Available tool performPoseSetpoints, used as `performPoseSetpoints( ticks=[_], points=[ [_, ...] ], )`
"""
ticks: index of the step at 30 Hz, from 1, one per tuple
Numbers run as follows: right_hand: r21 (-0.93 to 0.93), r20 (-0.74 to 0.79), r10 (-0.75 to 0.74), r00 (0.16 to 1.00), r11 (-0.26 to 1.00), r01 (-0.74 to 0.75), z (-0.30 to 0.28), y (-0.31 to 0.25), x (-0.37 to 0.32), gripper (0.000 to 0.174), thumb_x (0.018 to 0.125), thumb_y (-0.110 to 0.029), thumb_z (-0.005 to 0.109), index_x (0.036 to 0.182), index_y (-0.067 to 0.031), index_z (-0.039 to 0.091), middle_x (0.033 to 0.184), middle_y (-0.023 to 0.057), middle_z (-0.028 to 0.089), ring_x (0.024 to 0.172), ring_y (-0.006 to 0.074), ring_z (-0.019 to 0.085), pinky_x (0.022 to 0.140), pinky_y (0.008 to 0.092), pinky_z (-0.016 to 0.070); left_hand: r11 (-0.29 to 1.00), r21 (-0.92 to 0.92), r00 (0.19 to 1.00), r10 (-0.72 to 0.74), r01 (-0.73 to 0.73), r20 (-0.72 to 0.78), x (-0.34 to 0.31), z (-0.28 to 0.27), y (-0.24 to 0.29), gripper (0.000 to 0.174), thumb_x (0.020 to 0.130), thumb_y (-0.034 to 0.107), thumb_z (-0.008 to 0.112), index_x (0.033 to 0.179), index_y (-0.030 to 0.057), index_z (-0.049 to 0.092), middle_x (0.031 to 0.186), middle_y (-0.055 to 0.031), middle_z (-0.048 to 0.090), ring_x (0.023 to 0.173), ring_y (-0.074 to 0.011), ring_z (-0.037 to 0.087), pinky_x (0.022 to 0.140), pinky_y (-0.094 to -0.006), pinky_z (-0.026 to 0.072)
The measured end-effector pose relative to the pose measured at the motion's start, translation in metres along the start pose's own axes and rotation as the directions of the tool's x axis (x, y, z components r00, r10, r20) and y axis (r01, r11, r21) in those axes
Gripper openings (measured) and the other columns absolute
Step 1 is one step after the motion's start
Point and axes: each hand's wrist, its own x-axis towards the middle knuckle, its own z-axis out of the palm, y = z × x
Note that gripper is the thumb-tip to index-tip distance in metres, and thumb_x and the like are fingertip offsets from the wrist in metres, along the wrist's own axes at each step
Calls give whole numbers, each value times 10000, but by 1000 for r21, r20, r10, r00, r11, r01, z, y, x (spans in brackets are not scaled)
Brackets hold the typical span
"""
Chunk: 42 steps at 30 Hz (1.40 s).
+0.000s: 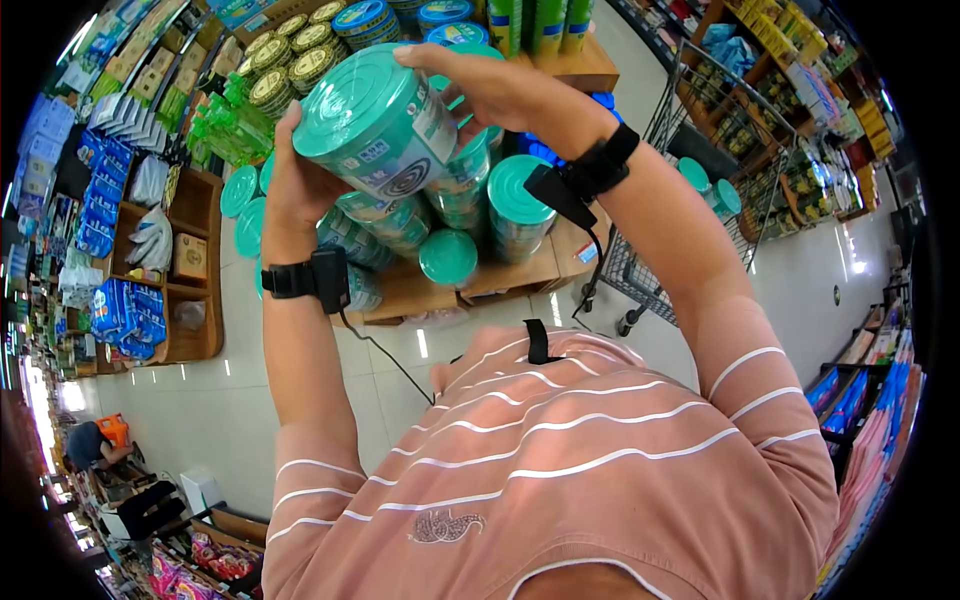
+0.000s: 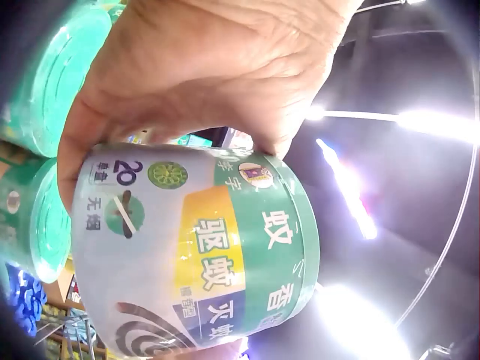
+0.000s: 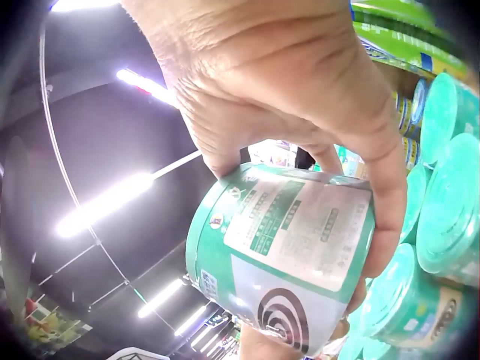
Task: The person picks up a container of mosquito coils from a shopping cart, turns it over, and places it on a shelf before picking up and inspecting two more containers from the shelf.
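Observation:
A tub of mosquito coils (image 1: 375,120) with a turquoise lid is held up between both hands, above a display of similar tubs. On one side my left hand (image 1: 296,185) grips it, thumb near the lid rim; in the left wrist view, fingers wrap round the label side of the tub (image 2: 187,247). My right hand (image 1: 500,85) holds the opposite side, its thumb at the lid edge. A white text panel and a spiral picture face the right wrist view on the tub (image 3: 292,240). Parts of the fingers are hidden behind it.
Stacked turquoise tubs (image 1: 520,195) stand on a wooden display stand (image 1: 500,275). Round tins (image 1: 270,85) and green bottles (image 1: 230,125) sit farther back. A metal shopping cart (image 1: 655,265) with two turquoise tubs stands at right. Wooden shelves (image 1: 200,260) line the left.

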Motion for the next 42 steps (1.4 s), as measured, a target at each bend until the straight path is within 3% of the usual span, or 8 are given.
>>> performPoseSetpoints(
  ticks=[8,13,19,30,32,33,36,42],
  points=[
    [224,29,97,995,969,-101,-11,20,32,976,867,-675,555,1464,61,319,1334,354,425,1094,482,580,838,571,570,999,26,999,24,-23,-47,11,-35,3,894,944,764,393,1403,2,480,1332,-188,589,1178,-339,625,945,-538,529],
    [294,98,117,988,946,-141,-14,32,43,976,840,-711,542,1475,4,348,1369,315,425,1127,485,549,837,590,558,997,69,997,35,-30,-73,-5,-36,6,869,939,771,396,1301,-11,504,1210,-211,599,1099,-353,644,901,-556,552],
    [305,66,146,987,939,-159,-13,32,49,976,830,-714,562,1454,10,363,1321,335,440,1103,486,566,828,587,562,988,142,991,82,-66,-110,-18,-17,7,984,939,760,402,1431,-91,363,1352,-249,490,1151,-380,604,853,-543,597],
    [48,22,15,1000,999,-16,11,13,10,765,861,-654,590,1349,-67,536,1262,195,516,973,307,565,757,438,548,980,198,977,68,-27,-202,-54,-1,-10,827,971,711,399,1504,78,380,1448,-177,515,1240,-373,587,866,-625,562],
    [28,132,73,989,997,-77,12,30,11,826,842,-680,589,1409,-88,493,1382,172,468,1169,390,499,744,463,572,981,195,981,41,-3,-189,-71,0,-18,818,982,700,382,1508,73,377,1452,-167,522,1263,-379,573,864,-633,559],
    [42,137,66,988,996,-72,19,36,6,792,849,-660,600,1372,-71,515,1347,158,496,1131,351,534,728,452,570,988,148,982,-1,29,-189,-80,-4,-23,767,972,637,484,1503,92,385,1407,-135,562,1219,-313,611,829,-537,599],
    [-25,146,93,985,996,-90,38,43,-14,764,875,-626,609,1343,-27,540,1248,132,577,1026,257,602,749,398,560,987,158,968,8,33,-249,-97,-25,-47,720,984,570,520,1493,75,398,1387,-121,579,1217,-267,618,841,-503,603],
    [-17,133,93,987,996,-92,67,43,-13,820,890,-649,595,1396,-10,508,1303,152,567,1116,274,584,818,380,550,997,80,964,35,-14,-265,-109,-45,-48,674,986,515,542,1467,55,437,1383,-106,585,1209,-231,624,931,-419,577]
  ],
)
